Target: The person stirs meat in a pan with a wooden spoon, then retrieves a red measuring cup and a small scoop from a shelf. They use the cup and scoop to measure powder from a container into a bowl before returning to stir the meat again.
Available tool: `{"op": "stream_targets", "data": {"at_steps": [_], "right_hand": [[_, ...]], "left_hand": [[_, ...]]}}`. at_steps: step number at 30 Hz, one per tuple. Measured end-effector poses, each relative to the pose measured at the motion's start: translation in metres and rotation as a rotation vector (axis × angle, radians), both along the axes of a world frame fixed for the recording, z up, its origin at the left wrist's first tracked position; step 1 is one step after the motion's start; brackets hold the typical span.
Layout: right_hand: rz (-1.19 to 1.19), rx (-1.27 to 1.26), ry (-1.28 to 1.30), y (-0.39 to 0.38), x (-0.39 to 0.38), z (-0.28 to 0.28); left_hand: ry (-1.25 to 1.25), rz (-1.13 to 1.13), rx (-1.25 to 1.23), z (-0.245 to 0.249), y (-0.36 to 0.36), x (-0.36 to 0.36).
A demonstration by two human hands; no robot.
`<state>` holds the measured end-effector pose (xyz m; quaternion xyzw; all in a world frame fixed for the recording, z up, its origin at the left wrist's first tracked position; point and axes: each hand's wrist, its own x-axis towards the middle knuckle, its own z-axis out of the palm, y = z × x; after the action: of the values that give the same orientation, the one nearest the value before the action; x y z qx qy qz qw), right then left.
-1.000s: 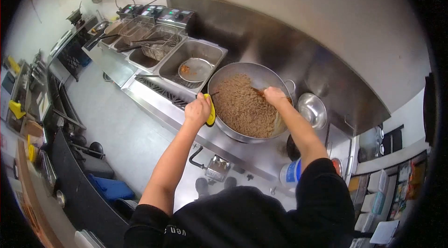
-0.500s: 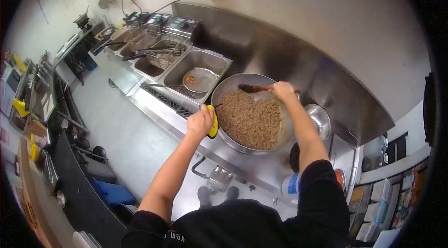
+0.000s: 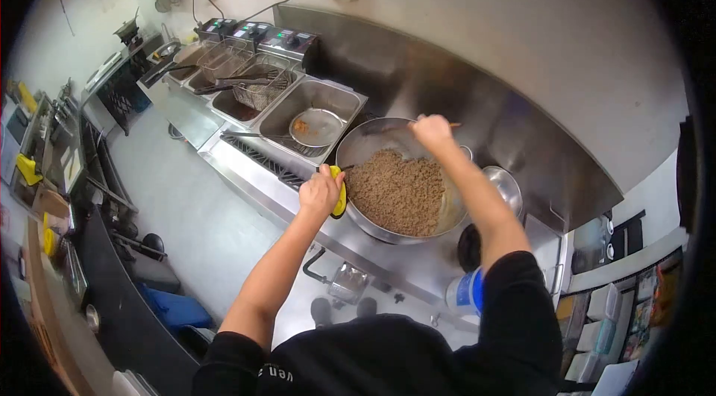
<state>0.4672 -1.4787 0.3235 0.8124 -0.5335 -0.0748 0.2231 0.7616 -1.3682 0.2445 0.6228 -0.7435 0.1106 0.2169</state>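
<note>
A large metal wok [image 3: 373, 135] holds a heap of crumbled brown cooked food that looks like ground meat [image 3: 399, 191]. My left hand [image 3: 321, 193] is closed around a yellow grip or pad [image 3: 339, 195] at the wok's left rim. Over the far rim, my right hand [image 3: 431, 131] is wrapped around a wooden spatula, whose handle end [image 3: 455, 124] sticks out to the right. The spatula's head is hard to make out against the far wall of the wok. The food lies mostly toward the near and left sides, leaving bare metal at the back.
Left of the wok stands a steel basin [image 3: 339, 94] with a round strainer [image 3: 317, 127] in it. Beyond are deep fryers with wire baskets [image 3: 261, 83]. A metal bowl [image 3: 503, 189] sits at right, near a blue-and-white container [image 3: 464, 291]. A steel backsplash [image 3: 447, 90] rises behind.
My right hand has moved up and slightly left with the spatula, whose dark head no longer shows clearly. My left hand stays at the wok's rim. The view has shifted slightly.
</note>
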Motion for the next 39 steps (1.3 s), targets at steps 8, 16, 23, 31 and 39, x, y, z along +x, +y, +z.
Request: {"op": "stream_targets", "data": {"at_steps": [8,16,23,31,39], "right_hand": [[-0.179,0.033,0.033,0.049,-0.008,0.022],[-0.239,0.399,-0.301,0.082,0.016,-0.048],[-0.249,0.414,-0.224,0.165,0.041,0.050],[-0.425,0.319,-0.482,0.096,0.079,-0.072],[-0.317,0.521,-0.151,0.187,0.048,0.068]], "left_hand": [[0.088,-0.112,0.268,0.021,0.015,0.010],[0.142,-0.119,0.315,0.013,0.005,0.009],[0.140,-0.149,0.173,0.005,0.003,0.009],[0.121,-0.141,0.169,0.006,0.004,0.005],[0.130,-0.049,0.329,0.014,0.004,0.005]]}}
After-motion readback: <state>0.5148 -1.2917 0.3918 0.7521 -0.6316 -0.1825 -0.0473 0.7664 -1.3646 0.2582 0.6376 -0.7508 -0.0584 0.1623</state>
